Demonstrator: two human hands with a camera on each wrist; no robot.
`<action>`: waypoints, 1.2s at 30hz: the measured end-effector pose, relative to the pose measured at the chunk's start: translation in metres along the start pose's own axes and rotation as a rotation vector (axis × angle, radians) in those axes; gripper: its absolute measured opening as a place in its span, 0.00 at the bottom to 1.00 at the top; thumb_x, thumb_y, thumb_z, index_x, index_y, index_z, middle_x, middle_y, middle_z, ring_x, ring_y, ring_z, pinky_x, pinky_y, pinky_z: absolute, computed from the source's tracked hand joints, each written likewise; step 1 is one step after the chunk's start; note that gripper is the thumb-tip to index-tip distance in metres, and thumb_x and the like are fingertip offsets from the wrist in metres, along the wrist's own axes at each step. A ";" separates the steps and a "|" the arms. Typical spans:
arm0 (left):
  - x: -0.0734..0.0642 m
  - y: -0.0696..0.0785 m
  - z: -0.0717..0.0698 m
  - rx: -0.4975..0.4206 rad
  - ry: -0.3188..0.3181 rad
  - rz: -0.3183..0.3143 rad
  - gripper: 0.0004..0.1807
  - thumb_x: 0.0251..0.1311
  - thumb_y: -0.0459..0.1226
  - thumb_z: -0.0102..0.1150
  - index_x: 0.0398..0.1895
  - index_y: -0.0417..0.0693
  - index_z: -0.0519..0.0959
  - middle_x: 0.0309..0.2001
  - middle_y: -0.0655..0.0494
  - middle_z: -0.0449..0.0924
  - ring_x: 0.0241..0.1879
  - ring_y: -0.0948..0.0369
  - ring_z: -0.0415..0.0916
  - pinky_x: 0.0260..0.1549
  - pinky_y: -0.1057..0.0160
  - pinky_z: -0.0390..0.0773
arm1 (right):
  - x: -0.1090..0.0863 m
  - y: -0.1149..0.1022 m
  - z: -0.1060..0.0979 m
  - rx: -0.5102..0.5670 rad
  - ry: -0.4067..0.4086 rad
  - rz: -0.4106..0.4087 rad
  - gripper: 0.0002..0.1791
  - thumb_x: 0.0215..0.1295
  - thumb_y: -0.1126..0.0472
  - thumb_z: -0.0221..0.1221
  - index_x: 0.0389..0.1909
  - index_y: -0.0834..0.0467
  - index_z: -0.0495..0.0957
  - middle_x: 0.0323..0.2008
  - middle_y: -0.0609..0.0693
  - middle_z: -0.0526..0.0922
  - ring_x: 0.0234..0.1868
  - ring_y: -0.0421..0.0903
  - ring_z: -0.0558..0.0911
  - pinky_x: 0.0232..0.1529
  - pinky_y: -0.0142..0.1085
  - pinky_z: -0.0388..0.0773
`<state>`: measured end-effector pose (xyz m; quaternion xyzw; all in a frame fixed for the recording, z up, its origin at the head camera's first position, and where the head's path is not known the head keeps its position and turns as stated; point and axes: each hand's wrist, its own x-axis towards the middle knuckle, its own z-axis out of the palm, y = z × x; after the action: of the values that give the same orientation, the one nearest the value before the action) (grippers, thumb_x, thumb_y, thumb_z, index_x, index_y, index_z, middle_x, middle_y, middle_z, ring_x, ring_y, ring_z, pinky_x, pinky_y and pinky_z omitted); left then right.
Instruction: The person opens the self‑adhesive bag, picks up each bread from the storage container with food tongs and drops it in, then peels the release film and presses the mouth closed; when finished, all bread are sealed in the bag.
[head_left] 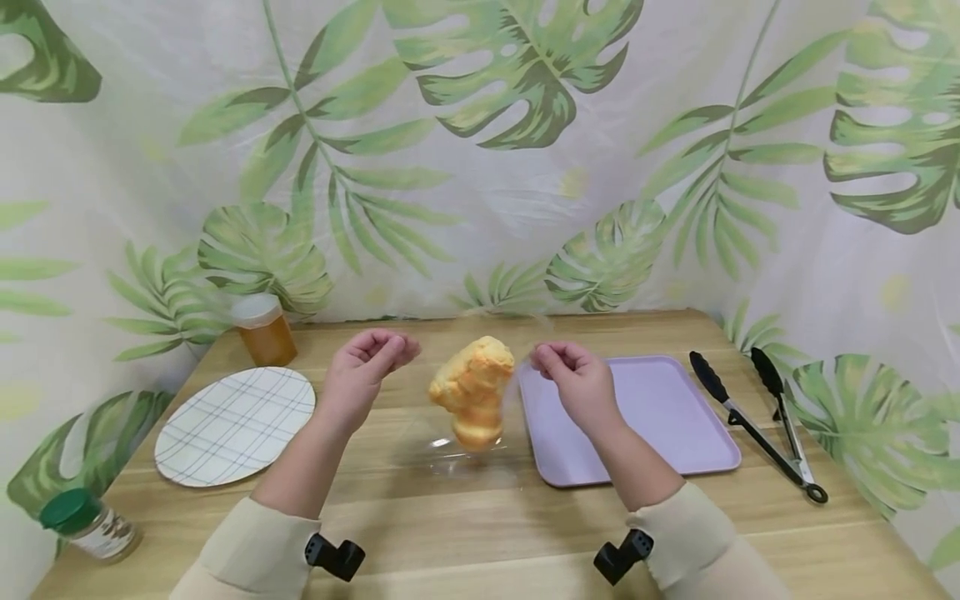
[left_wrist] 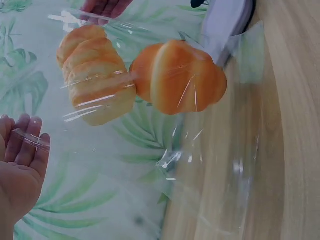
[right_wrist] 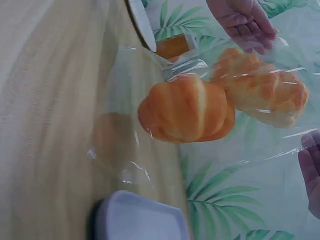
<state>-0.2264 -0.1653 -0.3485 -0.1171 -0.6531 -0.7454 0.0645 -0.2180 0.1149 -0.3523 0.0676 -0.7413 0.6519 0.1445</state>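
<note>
The golden-brown bread rolls (head_left: pixel 472 392), two ridged, glossy pieces side by side, hang inside a clear plastic bag (head_left: pixel 465 454) above the wooden desk (head_left: pixel 480 517), between your hands. Your left hand (head_left: pixel 365 367) pinches one top edge of the bag with curled fingers; your right hand (head_left: pixel 573 379) pinches the opposite edge. The step in hand appears to be holding the bag's mouth spread. The next move likely calls for an even grip on both edges, so the film does not slip. The lilac rectangular tray (head_left: pixel 675 417) lies just right of the bag.
</note>
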 end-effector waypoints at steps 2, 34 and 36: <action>-0.003 0.004 0.002 -0.022 0.009 0.036 0.12 0.70 0.31 0.53 0.31 0.58 0.79 0.33 0.69 0.87 0.40 0.71 0.85 0.48 0.72 0.82 | 0.002 -0.007 -0.002 -0.003 -0.005 -0.018 0.10 0.67 0.68 0.59 0.40 0.73 0.81 0.30 0.51 0.87 0.30 0.31 0.82 0.37 0.25 0.83; -0.033 0.021 0.004 -0.210 -0.001 0.155 0.11 0.69 0.30 0.54 0.33 0.54 0.82 0.36 0.63 0.89 0.41 0.68 0.86 0.47 0.70 0.83 | 0.000 -0.032 -0.025 0.134 -0.148 -0.038 0.06 0.68 0.68 0.58 0.38 0.67 0.82 0.29 0.36 0.87 0.33 0.34 0.84 0.39 0.27 0.83; -0.036 0.017 0.003 -0.217 0.010 0.133 0.11 0.69 0.31 0.53 0.32 0.54 0.81 0.36 0.63 0.89 0.41 0.68 0.86 0.47 0.70 0.83 | -0.001 -0.027 -0.026 0.135 -0.158 -0.019 0.06 0.68 0.68 0.58 0.37 0.64 0.83 0.29 0.36 0.87 0.33 0.34 0.84 0.39 0.27 0.83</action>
<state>-0.1875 -0.1672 -0.3409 -0.1630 -0.5591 -0.8062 0.1040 -0.2065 0.1368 -0.3243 0.1353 -0.7042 0.6915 0.0871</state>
